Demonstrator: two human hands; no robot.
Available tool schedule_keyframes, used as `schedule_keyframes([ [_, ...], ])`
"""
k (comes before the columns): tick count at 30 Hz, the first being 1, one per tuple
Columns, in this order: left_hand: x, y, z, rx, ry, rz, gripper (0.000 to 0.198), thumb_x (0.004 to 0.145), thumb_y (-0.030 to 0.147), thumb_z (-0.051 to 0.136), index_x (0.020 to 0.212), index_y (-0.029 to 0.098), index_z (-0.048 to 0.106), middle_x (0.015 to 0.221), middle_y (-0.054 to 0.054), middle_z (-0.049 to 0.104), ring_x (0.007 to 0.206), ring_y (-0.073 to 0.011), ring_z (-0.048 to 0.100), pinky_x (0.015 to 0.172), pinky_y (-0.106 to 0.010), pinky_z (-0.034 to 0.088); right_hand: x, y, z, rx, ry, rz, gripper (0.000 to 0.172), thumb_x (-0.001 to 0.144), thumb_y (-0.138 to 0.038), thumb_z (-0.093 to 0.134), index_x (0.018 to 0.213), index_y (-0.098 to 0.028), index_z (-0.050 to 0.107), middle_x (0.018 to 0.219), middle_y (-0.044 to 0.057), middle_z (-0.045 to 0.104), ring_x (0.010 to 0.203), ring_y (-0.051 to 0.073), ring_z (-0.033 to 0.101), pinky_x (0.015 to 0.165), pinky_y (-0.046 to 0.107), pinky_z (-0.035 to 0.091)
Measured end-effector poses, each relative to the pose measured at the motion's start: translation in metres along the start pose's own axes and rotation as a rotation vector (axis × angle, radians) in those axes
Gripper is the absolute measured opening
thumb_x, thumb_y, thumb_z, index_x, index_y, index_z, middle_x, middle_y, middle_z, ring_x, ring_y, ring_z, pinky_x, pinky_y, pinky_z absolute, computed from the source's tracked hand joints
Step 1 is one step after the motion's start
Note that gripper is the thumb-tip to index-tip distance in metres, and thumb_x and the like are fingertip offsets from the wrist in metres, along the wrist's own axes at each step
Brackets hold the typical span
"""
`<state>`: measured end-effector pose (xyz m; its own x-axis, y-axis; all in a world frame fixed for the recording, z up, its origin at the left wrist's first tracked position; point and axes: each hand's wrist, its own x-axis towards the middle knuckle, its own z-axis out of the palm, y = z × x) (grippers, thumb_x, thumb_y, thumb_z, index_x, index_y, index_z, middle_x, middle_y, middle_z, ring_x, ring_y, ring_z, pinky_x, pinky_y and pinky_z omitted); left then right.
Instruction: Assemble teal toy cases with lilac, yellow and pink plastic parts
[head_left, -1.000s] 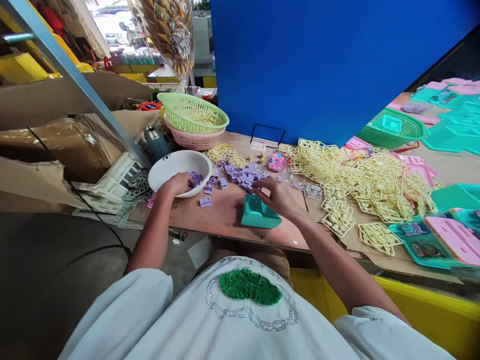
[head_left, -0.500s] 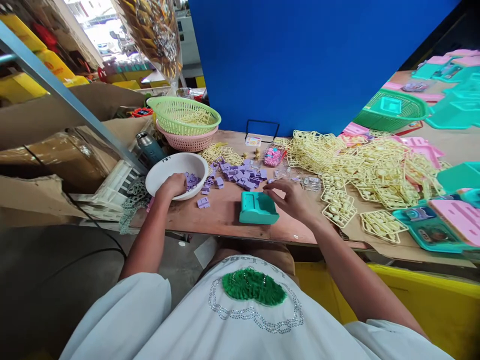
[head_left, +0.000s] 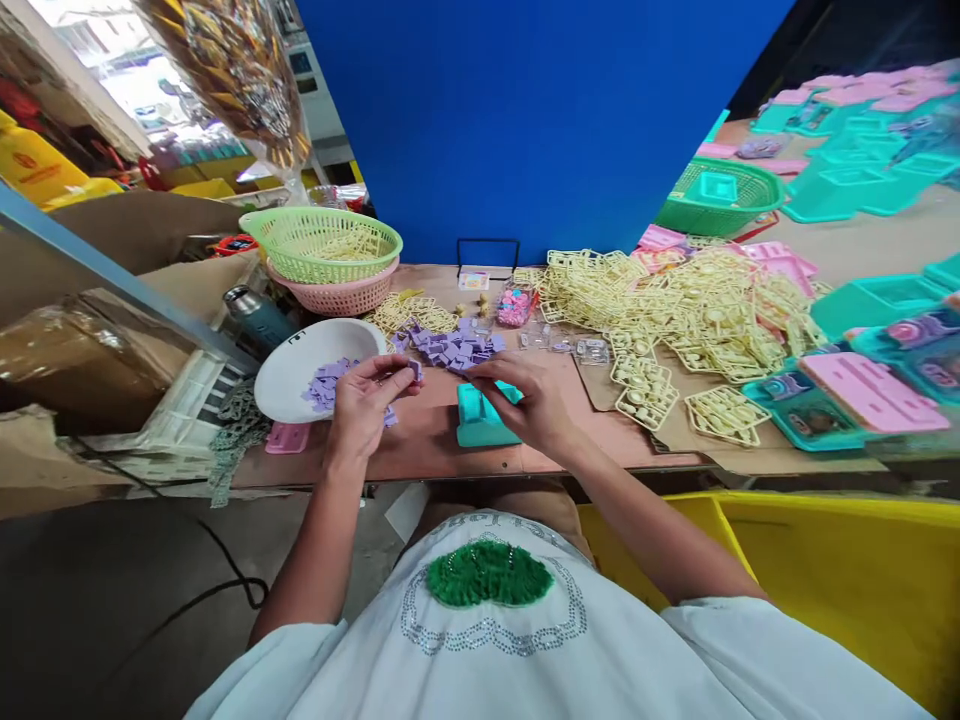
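Over surface: left hand pinching purple piece; right hand narrow by teal tray, can't tell if loaded. Light pinch probably best tbh.

Purple pieces, turquoise tray, white bowl, pale-yellow sprues

The bowl stands left of the box.

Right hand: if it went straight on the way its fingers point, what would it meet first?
Probably the purple pile, just beyond the fingertips of the right hand. Height is unclear from this view; if it passes above the pile, the left hand could come next.
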<state>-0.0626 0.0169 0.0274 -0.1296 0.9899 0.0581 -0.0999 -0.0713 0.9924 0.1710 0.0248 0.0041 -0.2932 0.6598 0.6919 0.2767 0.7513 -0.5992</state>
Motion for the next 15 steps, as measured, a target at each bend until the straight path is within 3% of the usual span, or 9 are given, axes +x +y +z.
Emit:
schedule_keyframes([
  [3, -0.015, -0.004, 0.02, 0.057, -0.117, 0.041, 0.03, 0.069, 0.038, 0.092, 0.087, 0.018, 0.08, 0.085, -0.004, 0.08, 0.075, -0.0155, 0.073, 0.076, -0.029, 0.062, 0.004, -0.008, 0.001, 0.01, -0.019, -0.016, 0.021, 0.107, -0.027, 0.058, 0.115, -0.023, 0.077, 0.102, 0.009, 0.075, 0.092, 0.02, 0.071, 0.079, 0.031, 0.057],
  [6, -0.02, -0.007, 0.028, 0.108, -0.219, 0.116, 0.024, 0.073, 0.031, 0.089, 0.091, 0.019, 0.08, 0.094, -0.005, 0.08, 0.089, -0.017, 0.074, 0.087, -0.03, 0.061, 0.002, -0.009, -0.002, 0.039, -0.102, 0.032, 0.021, 0.106, -0.036, 0.062, 0.109, -0.023, 0.078, 0.098, 0.008, 0.075, 0.089, 0.019, 0.07, 0.078, 0.031, 0.057],
  [11, -0.019, -0.02, 0.039, -0.013, -0.173, 0.049, 0.033, 0.069, 0.033, 0.094, 0.091, 0.019, 0.073, 0.089, -0.001, 0.076, 0.083, -0.0141, 0.072, 0.083, -0.027, 0.06, -0.008, -0.007, -0.002, 0.306, -0.082, 0.389, 0.039, 0.095, -0.06, 0.072, 0.095, -0.021, 0.077, 0.093, 0.007, 0.074, 0.083, 0.019, 0.069, 0.077, 0.032, 0.06],
  [15, -0.024, -0.033, 0.049, -0.114, -0.274, -0.069, 0.04, 0.068, 0.045, 0.096, 0.086, 0.018, 0.074, 0.086, -0.001, 0.077, 0.078, -0.0161, 0.074, 0.079, -0.031, 0.063, -0.009, -0.003, -0.005, 0.475, -0.022, 0.566, 0.048, 0.078, -0.069, 0.084, 0.085, -0.022, 0.077, 0.088, 0.005, 0.072, 0.084, 0.02, 0.068, 0.077, 0.034, 0.06],
])
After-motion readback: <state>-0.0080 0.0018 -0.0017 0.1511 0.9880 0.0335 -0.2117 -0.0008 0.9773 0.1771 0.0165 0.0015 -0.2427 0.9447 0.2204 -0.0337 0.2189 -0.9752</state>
